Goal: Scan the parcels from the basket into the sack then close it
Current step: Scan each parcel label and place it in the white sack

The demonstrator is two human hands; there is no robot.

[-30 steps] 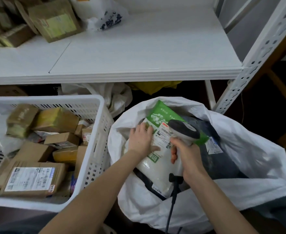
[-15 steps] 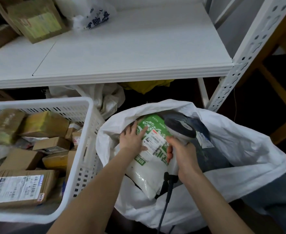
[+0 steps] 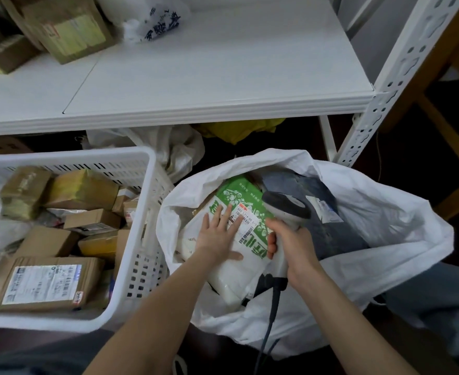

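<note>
A: Left grip [image 3: 217,236], state?
B: Released. Fingers straight, palm flat on the green-and-white parcel [image 3: 236,274], which lies in the open mouth of the sack [image 3: 385,228]. It presses rather than holds, probably smoothing the soft pack so the label [image 3: 246,221] lies readable.
A: Right grip [image 3: 294,246]?
B: Clenched round the handle of the scanner [image 3: 287,207], just right of the left grip. The scanner head leans over the label, close beyond the left grip's fingers. The cable hangs from under the right grip toward the person.
A: Why scan inside the sack?
B: Judgement only: once read, the parcel needs no further carry. A dark grey parcel [image 3: 333,231] sits right of the right grip, also in the sack.
A: Basket [image 3: 68,155]?
B: Left of the left grip, touching or nearly touching the sack; cannot tell which. Many brown parcels inside, one labelled box [image 3: 44,282] nearest the person.
A: Progress?
B: Well short. Basket holds plenty, sack mouth open, closing not begun. Whether this scan has registered cannot be told.
</note>
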